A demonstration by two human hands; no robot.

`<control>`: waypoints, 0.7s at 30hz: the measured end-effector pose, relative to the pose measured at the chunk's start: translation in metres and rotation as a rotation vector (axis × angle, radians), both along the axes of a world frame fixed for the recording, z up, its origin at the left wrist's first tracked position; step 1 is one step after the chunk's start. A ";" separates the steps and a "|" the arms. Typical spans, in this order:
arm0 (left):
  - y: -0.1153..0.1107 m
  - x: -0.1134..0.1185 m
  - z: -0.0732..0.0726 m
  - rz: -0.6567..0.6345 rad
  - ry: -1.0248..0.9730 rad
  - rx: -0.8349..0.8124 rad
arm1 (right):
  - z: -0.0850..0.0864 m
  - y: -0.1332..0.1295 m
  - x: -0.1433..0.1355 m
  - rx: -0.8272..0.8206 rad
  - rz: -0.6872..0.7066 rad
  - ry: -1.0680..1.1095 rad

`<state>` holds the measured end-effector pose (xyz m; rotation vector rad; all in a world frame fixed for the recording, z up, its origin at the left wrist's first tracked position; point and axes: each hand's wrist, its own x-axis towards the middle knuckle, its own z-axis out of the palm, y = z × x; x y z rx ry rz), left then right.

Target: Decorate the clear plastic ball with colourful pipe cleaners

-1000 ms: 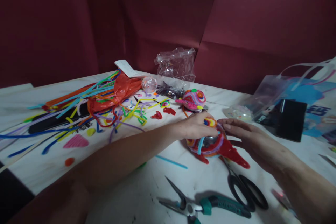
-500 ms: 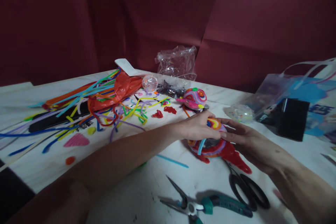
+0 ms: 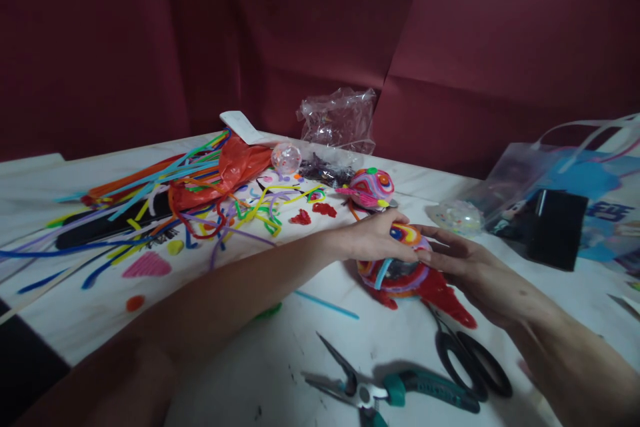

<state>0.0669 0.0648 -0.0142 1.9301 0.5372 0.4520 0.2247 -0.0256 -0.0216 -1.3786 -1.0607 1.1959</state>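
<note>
A round multicoloured craft piece (image 3: 400, 283) made of coiled fuzzy strips, with red flaps and a dark middle, lies on the white table. My left hand (image 3: 377, 237) bends over its upper left side, fingers pressed on it. From the right, my right hand (image 3: 453, 253) holds its upper right edge, the fingertips meeting those of my left hand. A short light-blue strip (image 3: 383, 273) crosses the dark middle. Just behind stands a smaller pink striped piece (image 3: 371, 187) with a green dot.
Open pliers (image 3: 365, 395) and black-handled scissors (image 3: 473, 363) lie in front. Many coloured pipe cleaners (image 3: 150, 197) and a red bag (image 3: 240, 163) spread at left. A clear ball (image 3: 287, 158), a clear bag (image 3: 337, 121) and a black phone (image 3: 557, 230) lie further back.
Both hands keep their hold on the round piece. My left hand's fingers have shifted very slightly, and the view has moved a little.
</note>
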 end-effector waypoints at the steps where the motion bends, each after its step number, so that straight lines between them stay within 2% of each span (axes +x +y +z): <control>1: 0.001 0.000 -0.001 -0.007 -0.017 -0.018 | -0.001 0.000 0.001 -0.011 -0.005 0.007; 6: 0.007 -0.002 -0.005 -0.003 -0.057 -0.091 | -0.004 -0.001 0.007 -0.041 -0.037 0.050; 13: 0.005 -0.006 -0.002 -0.016 -0.062 -0.081 | -0.007 0.000 0.009 -0.050 -0.071 0.094; 17: 0.000 -0.009 -0.004 -0.004 -0.113 -0.196 | -0.010 -0.001 0.011 -0.050 -0.098 0.108; 21: -0.007 -0.010 -0.010 0.084 -0.197 -0.338 | -0.010 -0.002 0.011 -0.032 -0.136 0.141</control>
